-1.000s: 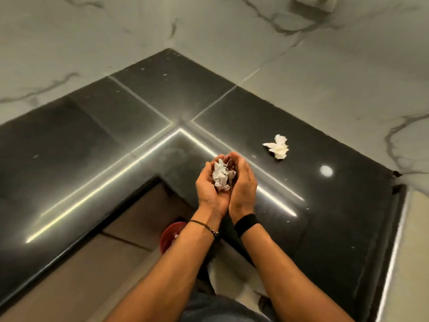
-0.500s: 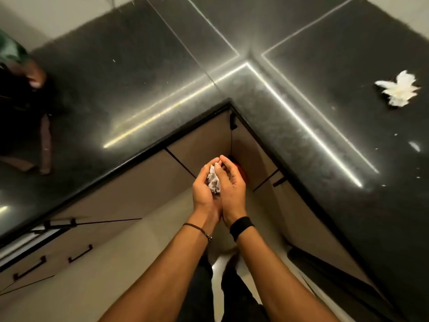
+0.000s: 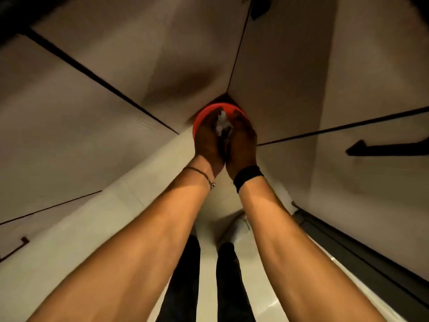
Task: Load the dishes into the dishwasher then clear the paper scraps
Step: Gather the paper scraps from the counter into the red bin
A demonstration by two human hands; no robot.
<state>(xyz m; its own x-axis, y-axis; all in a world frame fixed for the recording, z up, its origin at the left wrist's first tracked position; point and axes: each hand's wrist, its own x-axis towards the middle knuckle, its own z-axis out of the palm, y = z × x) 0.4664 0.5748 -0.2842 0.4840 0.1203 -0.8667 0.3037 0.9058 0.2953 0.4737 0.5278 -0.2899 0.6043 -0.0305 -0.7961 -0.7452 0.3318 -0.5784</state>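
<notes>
A home kitchen, seen low down: flat beige cabinet fronts (image 3: pixel 97 126) meet in an inside corner, one with a long black bar handle (image 3: pixel 387 148). A round red plastic bin (image 3: pixel 204 115) stands in that corner on pale glossy floor tiles (image 3: pixel 92 252).

Beige cabinet fronts (image 3: pixel 97 117) meeting in a corner, black handle (image 3: pixel 385 148), pale floor (image 3: pixel 97 233), dim light

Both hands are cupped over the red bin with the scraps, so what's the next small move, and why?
Probably part the left hand and right hand to drop the paper scraps: they are cupped between the palms directly above the red bin in the cabinet corner.
</notes>
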